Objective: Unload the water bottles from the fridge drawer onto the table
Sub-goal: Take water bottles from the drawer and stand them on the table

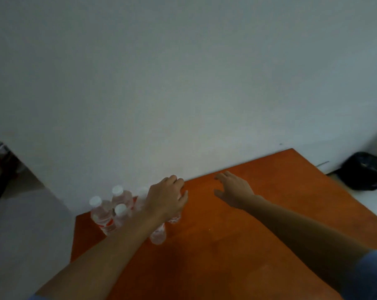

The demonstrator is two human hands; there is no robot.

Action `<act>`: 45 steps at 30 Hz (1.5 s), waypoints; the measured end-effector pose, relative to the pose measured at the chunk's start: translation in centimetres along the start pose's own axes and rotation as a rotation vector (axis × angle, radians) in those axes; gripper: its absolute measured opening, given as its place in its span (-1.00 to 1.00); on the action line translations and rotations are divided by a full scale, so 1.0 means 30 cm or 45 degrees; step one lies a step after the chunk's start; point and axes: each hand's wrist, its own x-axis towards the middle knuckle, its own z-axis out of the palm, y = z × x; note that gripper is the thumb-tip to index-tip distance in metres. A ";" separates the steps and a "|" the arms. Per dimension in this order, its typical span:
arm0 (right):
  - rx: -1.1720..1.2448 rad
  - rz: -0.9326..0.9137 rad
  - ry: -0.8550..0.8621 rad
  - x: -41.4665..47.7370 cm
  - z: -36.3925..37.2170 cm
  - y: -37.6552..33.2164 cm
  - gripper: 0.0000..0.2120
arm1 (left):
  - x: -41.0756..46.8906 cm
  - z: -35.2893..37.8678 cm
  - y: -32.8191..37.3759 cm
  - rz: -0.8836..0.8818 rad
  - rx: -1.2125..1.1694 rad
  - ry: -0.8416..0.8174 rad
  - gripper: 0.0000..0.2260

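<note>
While the left hand (167,200) is curling over the top of a water bottle (174,219) at the right edge of the cluster, it's looking like the set-down step, so I'd keep that bottle upright, let the base settle flat on the orange counter (237,245), and only then let go, since these things are tippy and packed close. The right hand (234,190) is hovering open, fingers spread, holding nothing, over bare counter near the wall. Count: I'm seeing four white caps clearly, plus the one under the hand and another bottle (158,234) poking out below the forearm, so six-ish; the arm is hiding some. Fridge drawer isn't in view.
</note>
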 end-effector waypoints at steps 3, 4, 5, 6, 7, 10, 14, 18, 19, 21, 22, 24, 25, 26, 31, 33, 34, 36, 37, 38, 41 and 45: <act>-0.029 0.139 0.058 -0.161 -0.083 0.153 -0.53 | 0.066 0.011 0.175 0.126 -0.050 -0.075 -0.78; -0.033 0.186 0.078 -0.226 -0.108 0.208 -0.53 | 0.084 0.018 0.244 0.175 -0.042 -0.105 -0.79; -0.037 0.237 0.101 -0.297 -0.133 0.264 -0.54 | 0.099 0.028 0.315 0.225 -0.027 -0.129 -0.79; -0.045 0.288 0.129 -0.372 -0.159 0.321 -0.54 | 0.112 0.039 0.391 0.276 -0.010 -0.148 -0.80; -0.055 0.337 0.156 -0.451 -0.183 0.381 -0.54 | 0.125 0.051 0.473 0.328 0.007 -0.161 -0.79; -0.080 0.491 0.238 -0.716 -0.248 0.564 -0.55 | 0.140 0.093 0.747 0.462 0.024 -0.192 -0.80; -0.095 0.709 0.310 -1.101 -0.321 0.781 -0.56 | 0.113 0.163 1.153 0.628 -0.016 -0.243 -0.81; -0.080 0.906 0.386 -1.468 -0.362 0.962 -0.57 | 0.056 0.232 1.546 0.778 -0.094 -0.287 -0.85; -0.076 0.952 0.393 -1.553 -0.370 1.003 -0.57 | 0.040 0.247 1.639 0.811 -0.112 -0.311 -0.86; -0.075 1.034 0.403 -1.708 -0.389 1.087 -0.57 | 0.020 0.274 1.818 0.878 -0.139 -0.349 -0.87; -0.068 1.074 0.412 -1.779 -0.400 1.129 -0.57 | 0.015 0.286 1.905 0.919 -0.149 -0.362 -0.87; -0.033 1.160 0.440 -1.909 -0.412 1.214 -0.57 | 0.016 0.311 2.069 1.016 -0.150 -0.371 -0.86; -0.016 1.205 0.451 -1.967 -0.411 1.255 -0.57 | 0.021 0.328 2.145 1.066 -0.145 -0.371 -0.85; -0.004 1.249 0.460 -2.023 -0.405 1.296 -0.57 | 0.026 0.349 2.220 1.113 -0.144 -0.372 -0.84; 0.007 1.450 0.483 -2.259 -0.393 1.530 -0.56 | 0.072 0.484 2.622 1.320 -0.160 -0.384 -0.79; -0.012 1.536 0.489 -2.344 -0.414 1.638 -0.56 | 0.101 0.542 2.795 1.400 -0.181 -0.384 -0.80; -0.023 1.585 0.495 -2.386 -0.427 1.693 -0.57 | 0.118 0.567 2.881 1.436 -0.192 -0.386 -0.80; -0.043 1.686 0.484 -2.467 -0.467 1.794 -0.58 | 0.151 0.606 3.050 1.514 -0.204 -0.386 -0.80; -0.048 1.736 0.476 -2.507 -0.490 1.841 -0.58 | 0.167 0.620 3.133 1.563 -0.210 -0.390 -0.81; -0.056 1.786 0.480 -2.548 -0.515 1.887 -0.59 | 0.185 0.630 3.217 1.615 -0.217 -0.396 -0.81; -0.059 1.918 0.558 -2.676 -0.574 1.997 -0.59 | 0.222 0.651 3.458 1.732 -0.248 -0.398 -0.82; -0.033 2.061 0.588 -2.850 -0.595 2.102 -0.58 | 0.199 0.683 3.731 1.896 -0.310 -0.475 -0.83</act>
